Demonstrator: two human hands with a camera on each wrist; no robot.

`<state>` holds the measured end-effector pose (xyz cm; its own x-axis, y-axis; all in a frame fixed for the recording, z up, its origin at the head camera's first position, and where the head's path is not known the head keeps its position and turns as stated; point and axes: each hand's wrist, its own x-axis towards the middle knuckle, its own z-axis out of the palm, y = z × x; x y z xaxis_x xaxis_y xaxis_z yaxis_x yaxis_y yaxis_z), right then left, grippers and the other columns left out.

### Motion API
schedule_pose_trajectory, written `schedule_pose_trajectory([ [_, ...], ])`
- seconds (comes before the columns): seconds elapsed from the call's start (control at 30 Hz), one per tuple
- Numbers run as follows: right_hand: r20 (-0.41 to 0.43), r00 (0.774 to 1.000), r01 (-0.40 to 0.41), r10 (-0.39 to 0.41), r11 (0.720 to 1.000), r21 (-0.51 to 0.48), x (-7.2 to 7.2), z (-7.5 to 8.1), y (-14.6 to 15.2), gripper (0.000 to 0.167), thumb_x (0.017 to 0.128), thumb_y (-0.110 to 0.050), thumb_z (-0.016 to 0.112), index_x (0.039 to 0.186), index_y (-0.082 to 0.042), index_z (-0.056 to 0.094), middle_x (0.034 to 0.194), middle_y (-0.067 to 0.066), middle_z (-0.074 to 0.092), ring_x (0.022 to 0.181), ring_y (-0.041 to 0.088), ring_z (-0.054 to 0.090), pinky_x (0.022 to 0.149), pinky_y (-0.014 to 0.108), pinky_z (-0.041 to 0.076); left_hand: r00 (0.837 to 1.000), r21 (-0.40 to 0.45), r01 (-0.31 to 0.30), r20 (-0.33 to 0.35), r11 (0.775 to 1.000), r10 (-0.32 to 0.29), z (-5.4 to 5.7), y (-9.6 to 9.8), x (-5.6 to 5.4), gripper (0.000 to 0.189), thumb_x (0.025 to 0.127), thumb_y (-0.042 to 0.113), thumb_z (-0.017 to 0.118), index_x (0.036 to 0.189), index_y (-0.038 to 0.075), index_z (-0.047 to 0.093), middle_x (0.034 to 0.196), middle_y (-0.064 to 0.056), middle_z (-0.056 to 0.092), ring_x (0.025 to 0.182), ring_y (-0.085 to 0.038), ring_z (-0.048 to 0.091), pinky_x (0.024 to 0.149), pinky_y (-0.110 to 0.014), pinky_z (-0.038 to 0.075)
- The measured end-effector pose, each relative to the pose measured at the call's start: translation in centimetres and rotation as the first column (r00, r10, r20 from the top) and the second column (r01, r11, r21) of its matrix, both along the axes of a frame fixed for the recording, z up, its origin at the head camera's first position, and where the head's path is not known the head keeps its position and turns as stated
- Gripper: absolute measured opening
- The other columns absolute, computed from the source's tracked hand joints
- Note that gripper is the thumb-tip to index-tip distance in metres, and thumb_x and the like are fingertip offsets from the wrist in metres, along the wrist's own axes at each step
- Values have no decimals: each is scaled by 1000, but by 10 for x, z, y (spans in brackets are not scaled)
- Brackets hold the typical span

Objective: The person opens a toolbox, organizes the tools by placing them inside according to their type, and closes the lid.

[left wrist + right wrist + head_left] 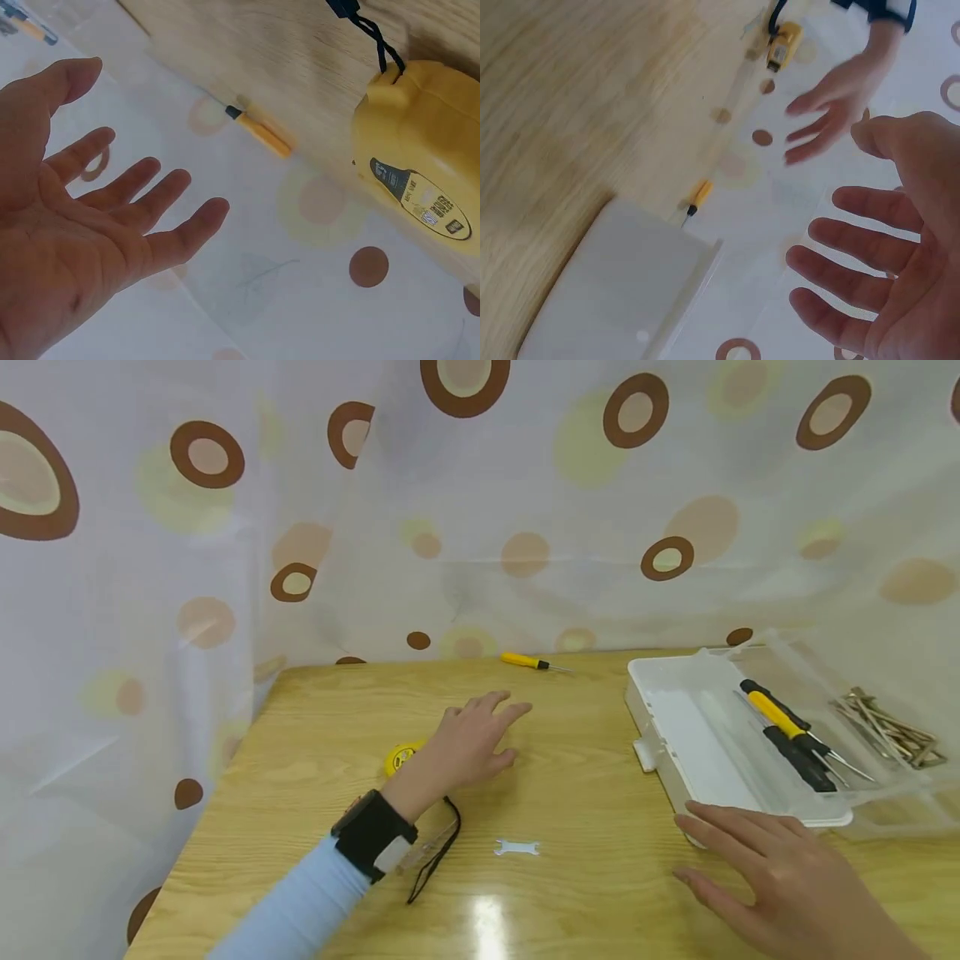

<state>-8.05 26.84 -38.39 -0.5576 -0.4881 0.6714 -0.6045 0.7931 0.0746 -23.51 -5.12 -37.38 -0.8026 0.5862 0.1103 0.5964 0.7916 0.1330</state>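
My left hand (472, 739) reaches over the middle of the wooden table with its fingers spread and nothing in them. Beyond its fingertips, at the table's back edge, lies a small yellow screwdriver (521, 660) with a black collar. A yellow tape measure (420, 150) with a black wrist cord sits beside the left wrist; the forearm partly covers it in the head view. My right hand (780, 877), fingers loosely extended and holding nothing, hovers at the near corner of a white plastic case (675, 777). Between the hands lies a small open-ended wrench (517, 847).
The case's clear lid (892, 810) is folded open to the right. Screwdrivers (780, 714) with yellow and black handles and several brass-coloured metal pieces (896, 727) lie in the case area. A patterned curtain (480, 510) hangs behind the table.
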Motion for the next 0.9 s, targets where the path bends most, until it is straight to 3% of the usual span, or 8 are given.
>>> schedule_pose_trajectory([
  [0.2,62,998,7,-9,1000,30,9,-4,-10,59,99,-69,45,121,-23,75,116,-3,76,97,18,72,90,30,39,990,-134,-76,108,988,91,2,22,-52,66,102,34,63,160,25,34,165,-14,34,147,-39,42,109,-66,41],
  [0.37,51,998,-26,23,998,58,12,-3,-12,59,102,-66,41,113,-21,77,113,-2,77,96,17,71,103,18,32,985,-135,-100,129,986,117,0,40,-92,67,103,32,61,161,19,31,165,-13,34,148,-38,41,112,-65,39],
  [0.5,34,998,-57,55,996,63,14,-2,-13,59,104,-63,39,108,-20,78,112,-1,77,97,17,70,114,10,18,981,-145,-124,129,982,143,-4,52,-117,65,104,30,57,162,15,29,166,-11,33,146,-37,42,111,-61,43],
  [0.57,21,998,-67,65,996,66,16,-2,-14,58,105,-61,39,107,-20,79,112,-2,77,96,16,70,112,13,27,982,-148,-131,115,980,149,-7,55,-124,62,106,27,54,161,14,29,166,-10,33,144,-39,44,110,-59,45],
  [0.7,20,998,-61,59,995,81,21,-2,-16,54,104,-62,40,106,-24,79,112,-7,77,95,11,71,93,23,42,985,-147,-130,97,980,146,-15,59,-130,55,109,20,47,160,12,32,167,-10,33,147,-39,42,116,-55,41],
  [0.9,20,999,-50,49,996,76,26,-3,-12,51,102,-64,46,103,-25,78,109,-9,77,93,8,70,85,27,45,986,-171,-133,82,976,148,-27,69,-133,51,110,14,40,160,15,34,168,-6,32,140,-40,50,112,-53,46],
])
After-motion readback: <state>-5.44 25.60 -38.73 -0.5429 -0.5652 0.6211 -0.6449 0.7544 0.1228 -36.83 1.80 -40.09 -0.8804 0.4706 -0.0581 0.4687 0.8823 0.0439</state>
